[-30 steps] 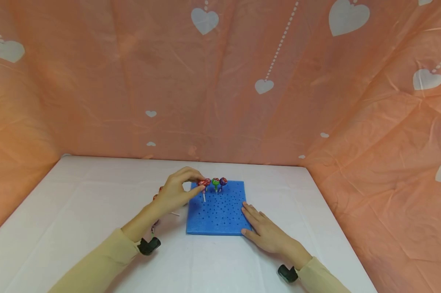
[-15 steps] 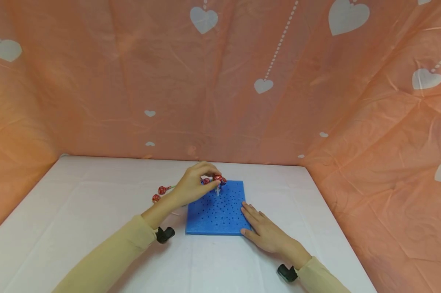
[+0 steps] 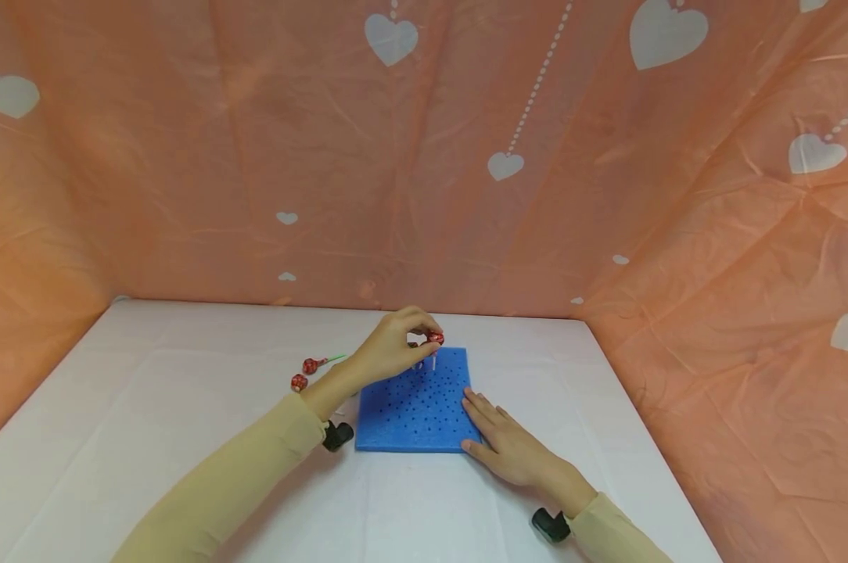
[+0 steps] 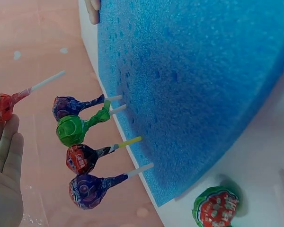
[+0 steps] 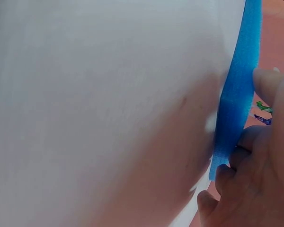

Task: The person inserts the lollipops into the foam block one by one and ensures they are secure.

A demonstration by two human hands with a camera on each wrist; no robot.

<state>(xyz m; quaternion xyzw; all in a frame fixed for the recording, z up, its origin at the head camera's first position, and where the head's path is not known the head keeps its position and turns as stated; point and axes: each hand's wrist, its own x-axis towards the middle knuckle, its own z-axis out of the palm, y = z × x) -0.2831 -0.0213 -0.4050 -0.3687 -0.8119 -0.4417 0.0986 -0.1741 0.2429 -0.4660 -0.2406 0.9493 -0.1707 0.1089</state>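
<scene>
My left hand (image 3: pixel 390 349) pinches a red-wrapped lollipop (image 4: pixel 5 107) by its head, its white stick pointing toward the blue foam board (image 3: pixel 413 410) but apart from it. Along the board's far edge several lollipops stand with their sticks in the foam. In the left wrist view these are a purple lollipop (image 4: pixel 86 190), a red-and-dark lollipop (image 4: pixel 80 159) on a yellow stick, a green lollipop (image 4: pixel 71 130) and another purple lollipop (image 4: pixel 65 108). My right hand (image 3: pixel 512 450) rests on the board's right edge, fingers fairly straight.
Left of the board, a red lollipop (image 3: pixel 310 366) with a green stick and another red lollipop (image 3: pixel 299 382) lie on the white table (image 3: pixel 149 407). Close by the board is a green-and-red lollipop (image 4: pixel 216 207). An orange curtain (image 3: pixel 424 195) hangs behind.
My left hand has carried the red lollipop rightward across the far part of the board, past the standing lollipops. The right hand has stayed in place.
</scene>
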